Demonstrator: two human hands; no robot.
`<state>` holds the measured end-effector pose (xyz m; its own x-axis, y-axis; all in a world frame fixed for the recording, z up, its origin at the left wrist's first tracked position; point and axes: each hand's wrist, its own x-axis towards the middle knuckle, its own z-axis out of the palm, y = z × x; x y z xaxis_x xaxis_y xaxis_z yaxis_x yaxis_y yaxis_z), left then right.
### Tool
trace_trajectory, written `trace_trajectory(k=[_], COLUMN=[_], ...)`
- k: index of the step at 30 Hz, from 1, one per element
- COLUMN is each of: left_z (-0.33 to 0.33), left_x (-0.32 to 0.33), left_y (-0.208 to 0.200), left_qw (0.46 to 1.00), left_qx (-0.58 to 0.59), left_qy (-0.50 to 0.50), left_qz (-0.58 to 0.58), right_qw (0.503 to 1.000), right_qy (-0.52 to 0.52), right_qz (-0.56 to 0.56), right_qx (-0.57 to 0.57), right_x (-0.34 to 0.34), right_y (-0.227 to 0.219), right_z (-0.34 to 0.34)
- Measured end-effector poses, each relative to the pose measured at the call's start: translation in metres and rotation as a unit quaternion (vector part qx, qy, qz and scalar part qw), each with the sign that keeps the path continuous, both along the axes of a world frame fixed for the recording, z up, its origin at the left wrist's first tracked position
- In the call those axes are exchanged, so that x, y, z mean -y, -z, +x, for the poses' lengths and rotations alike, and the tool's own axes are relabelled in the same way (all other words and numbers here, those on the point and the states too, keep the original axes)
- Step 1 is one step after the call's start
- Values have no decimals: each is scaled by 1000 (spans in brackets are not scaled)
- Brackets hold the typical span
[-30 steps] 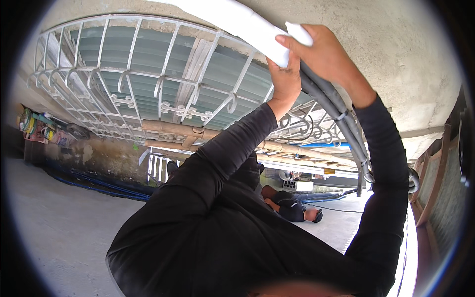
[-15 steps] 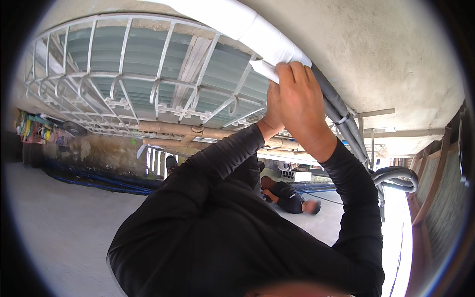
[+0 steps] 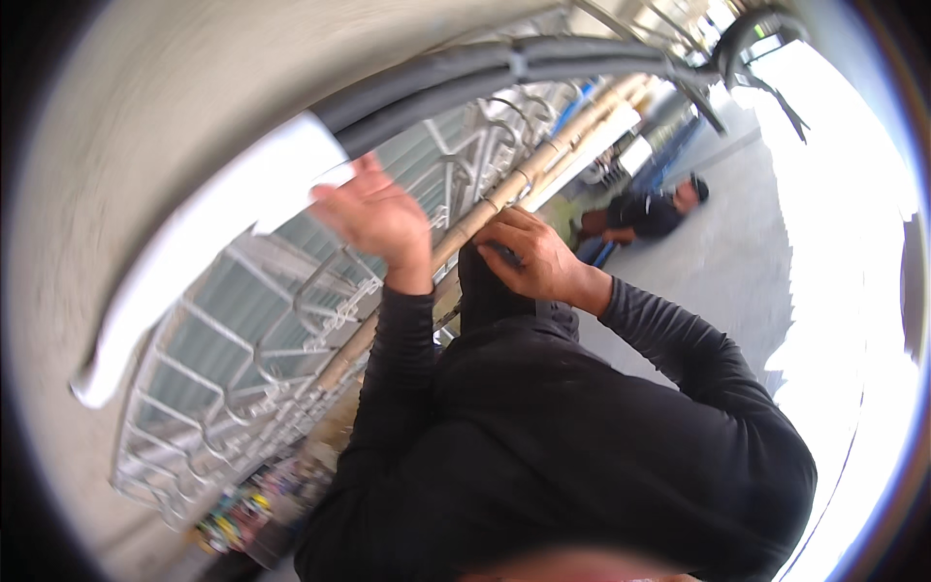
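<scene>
We see the white wrap point(image 3: 218, 228) lying around the dark pipes point(image 3: 427, 85) at the upper left, close along the wall point(image 3: 194, 82); the pipes presumably give it its curve. Beyond its end they run bare, and a thin band point(image 3: 519, 66) circles them, probably to keep them together. Our left grip point(image 3: 378, 218) is up beside that end, released, fingers spread, with a small white flap by the thumb; that placing would suit steadying the edge, though blur keeps us from telling whether skin and wrap touch. Our right grip point(image 3: 529, 257) is low, near the bamboo pole point(image 3: 533, 170) and in front of our dark trousers point(image 3: 480, 286). Its fingers curl inward, but we cannot tell whether they hold anything. The window grille point(image 3: 189, 344) stands below the wrap, and another person point(image 3: 648, 209) is well apart at the right.
</scene>
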<state>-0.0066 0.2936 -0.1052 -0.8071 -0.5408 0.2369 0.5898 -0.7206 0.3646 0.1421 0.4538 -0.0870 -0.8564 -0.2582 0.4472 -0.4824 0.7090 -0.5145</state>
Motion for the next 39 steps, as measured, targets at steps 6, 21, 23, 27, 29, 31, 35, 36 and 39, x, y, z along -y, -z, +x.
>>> trace_trajectory(k=[6, 21, 23, 27, 29, 31, 35, 36, 39], left_z=[11, 26, 26, 24, 23, 23, 21, 20, 11], left_x=[5, -3, -3, -8, -14, -20, -20, -16, -6], left_y=[-33, -54, -55, -59, -63, -66, -64, -63, -56], left_qw=[991, 974, 972, 978, 979, 978, 980, 976, 987], left_qx=[62, 61, 62, 80, 75, 53, 101, 188, 100], left_qy=[30, 23, 8, -11, -19, -40, -46, -63, -78], left_qz=[-112, -219, -228, -190, -186, -199, -167, -85, -100], right_qw=[854, 627, 743, 873, 956, 980, 929, 911, 951], right_qy=[391, 478, 487, 420, 280, 138, -77, -96, -121], right_qz=[71, -186, -143, -114, -90, -50, -90, -121, -40], right_qx=[337, 587, 436, 219, -2, -134, -350, -382, -281], right_x=[-138, -83, -94, -139, -143, -130, -44, -19, 38], right_y=[215, 320, 288, 174, 104, 32, -79, -98, -129], right_z=[176, 378, 319, 153, 64, -13, -128, -147, -181])
